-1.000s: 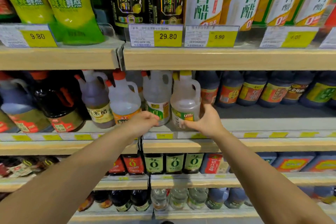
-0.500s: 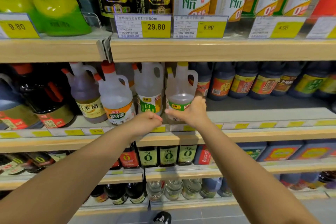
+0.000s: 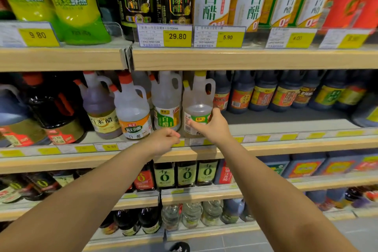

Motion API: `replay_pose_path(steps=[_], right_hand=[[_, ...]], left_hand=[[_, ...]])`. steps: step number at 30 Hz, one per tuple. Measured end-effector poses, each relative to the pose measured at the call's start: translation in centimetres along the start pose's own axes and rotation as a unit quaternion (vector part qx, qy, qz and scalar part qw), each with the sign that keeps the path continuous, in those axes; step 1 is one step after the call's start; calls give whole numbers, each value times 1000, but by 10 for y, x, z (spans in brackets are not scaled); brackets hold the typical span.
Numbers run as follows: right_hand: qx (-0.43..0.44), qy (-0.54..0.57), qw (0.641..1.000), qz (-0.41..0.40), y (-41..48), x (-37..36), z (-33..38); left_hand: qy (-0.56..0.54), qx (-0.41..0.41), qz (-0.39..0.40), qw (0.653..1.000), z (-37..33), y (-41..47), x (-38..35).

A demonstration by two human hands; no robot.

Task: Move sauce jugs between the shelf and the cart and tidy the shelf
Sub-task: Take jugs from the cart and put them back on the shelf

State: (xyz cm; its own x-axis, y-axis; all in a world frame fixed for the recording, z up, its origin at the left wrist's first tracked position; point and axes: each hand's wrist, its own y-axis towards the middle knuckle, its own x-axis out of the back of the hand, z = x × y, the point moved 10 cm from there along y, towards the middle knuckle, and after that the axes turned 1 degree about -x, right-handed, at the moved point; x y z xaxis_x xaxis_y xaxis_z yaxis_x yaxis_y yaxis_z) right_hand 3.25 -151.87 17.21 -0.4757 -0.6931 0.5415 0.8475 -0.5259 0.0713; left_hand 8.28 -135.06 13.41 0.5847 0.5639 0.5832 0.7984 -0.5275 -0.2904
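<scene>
A clear jug with a yellow cap and green label [image 3: 197, 104] stands at the front of the middle shelf [image 3: 286, 145]. My right hand [image 3: 212, 127] grips its lower body, thumb on the label and fingers up its right side. Left of it stand a green-labelled clear jug [image 3: 166, 106], an orange-labelled one with a red cap [image 3: 133, 112] and a purplish one [image 3: 98, 106]. My left hand [image 3: 163, 140] hovers at the shelf edge below the green-labelled jug, fingers curled and holding nothing. No cart is in view.
Dark sauce bottles [image 3: 263, 92] line the back of the middle shelf to the right, with bare shelf in front of them. Large dark jugs [image 3: 51, 108] crowd the left. The upper shelf [image 3: 225, 59] hangs close above the jug caps. More bottles fill the lower shelves.
My right hand has kept its hold on the yellow-capped jug, its fingers now higher on the right side. My left hand stays curled near the shelf edge. The view has shifted slightly.
</scene>
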Motion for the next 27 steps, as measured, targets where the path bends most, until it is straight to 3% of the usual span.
replay_pose_path(steps=[8, 11, 15, 20, 27], right_hand=[[-18, -12, 1000, 5, -102, -1, 11], [-34, 21, 995, 92, -154, -30, 25], [-5, 13, 971, 239, -224, -98, 59], [20, -15, 930, 366, -297, -186, 105], [37, 17, 898, 439, -369, -313, 188]], left_hand=[[-140, 15, -97, 985, 22, -92, 25], [-206, 64, -121, 969, 63, -153, 22], [-333, 148, -155, 918, 133, -240, 20], [-394, 230, -253, 853, 220, -338, 56], [-459, 261, -360, 769, 302, -446, 124]])
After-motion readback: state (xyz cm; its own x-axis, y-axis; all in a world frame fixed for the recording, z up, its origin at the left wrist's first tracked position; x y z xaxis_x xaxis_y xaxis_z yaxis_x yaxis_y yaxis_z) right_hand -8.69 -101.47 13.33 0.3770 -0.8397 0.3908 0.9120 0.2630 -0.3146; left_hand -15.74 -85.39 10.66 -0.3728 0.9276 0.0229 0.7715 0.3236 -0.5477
